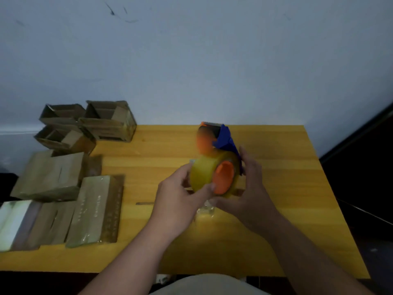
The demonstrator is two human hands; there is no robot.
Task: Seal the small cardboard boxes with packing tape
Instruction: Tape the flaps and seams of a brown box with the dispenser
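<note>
A tape dispenser (221,143) with a blue frame, orange parts and a yellowish tape roll (203,174) is held up over the middle of the wooden table (276,209). My left hand (180,201) grips the roll from the left, thumb across its front. From the right, my right hand (248,188) curls round the roll and the blue frame. Three open cardboard boxes (108,121) stand at the table's far left corner. Several closed, taped boxes (95,209) lie at the near left. The frame is blurred.
A crumpled bit of clear tape (205,210) lies on the table under my hands. A thin strip (144,203) lies just left of them. A pale wall (191,60) stands behind the table, and a dark gap runs along its right side.
</note>
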